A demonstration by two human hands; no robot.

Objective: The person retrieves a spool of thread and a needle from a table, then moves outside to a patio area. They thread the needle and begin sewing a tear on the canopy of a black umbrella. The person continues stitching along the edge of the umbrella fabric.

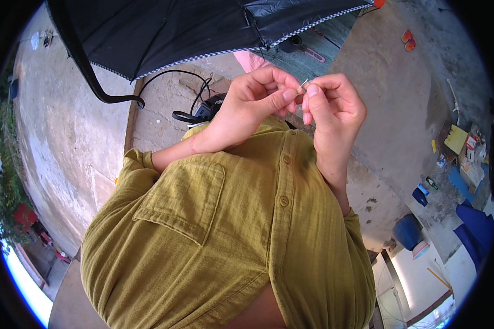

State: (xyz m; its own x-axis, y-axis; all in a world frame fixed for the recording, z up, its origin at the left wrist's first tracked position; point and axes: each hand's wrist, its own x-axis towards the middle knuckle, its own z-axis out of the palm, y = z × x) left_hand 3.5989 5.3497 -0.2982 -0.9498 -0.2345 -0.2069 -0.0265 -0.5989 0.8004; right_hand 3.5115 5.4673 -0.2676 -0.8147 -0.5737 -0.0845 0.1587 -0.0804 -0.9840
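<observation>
My left hand (252,100) and my right hand (335,102) meet in front of my chest, fingertips almost touching. Between them is a thin, short, silvery piece (302,84), like a needle or a bit of wire. My left thumb and forefinger pinch it from one side. On the other side my right thumb and forefinger are pressed together close to its end; what they hold is too small to make out. Just beyond my hands spreads a black umbrella (192,38) with a checkered trim.
Under the umbrella's edge is a blue-green wooden surface (335,34) bearing a pink-handled tool (314,54). Pink cloth (249,60) lies beside it. A black cable (173,71) loops at left. Orange slippers (408,40), a blue pot (407,231) and assorted packages (471,159) are at right.
</observation>
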